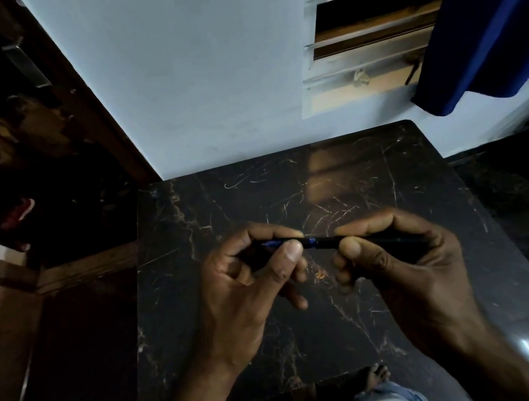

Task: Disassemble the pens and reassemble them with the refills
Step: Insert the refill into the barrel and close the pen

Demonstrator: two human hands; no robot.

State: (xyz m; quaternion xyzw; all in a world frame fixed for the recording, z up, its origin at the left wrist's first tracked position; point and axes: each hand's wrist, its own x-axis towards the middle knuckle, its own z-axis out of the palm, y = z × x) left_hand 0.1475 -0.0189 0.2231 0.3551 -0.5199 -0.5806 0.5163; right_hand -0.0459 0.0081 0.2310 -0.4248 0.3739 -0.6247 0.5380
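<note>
Above the dark surface (390, 173), your left grip (250, 272) & right grip (405, 264) each pinch one pen (318, 242) end; still joined, no refills visible, so task prob. early.

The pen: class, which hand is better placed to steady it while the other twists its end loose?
Probably the right hand: it curls round the longer dark stretch of the pen, whereas the left hand only pinches the short blue end.
</note>
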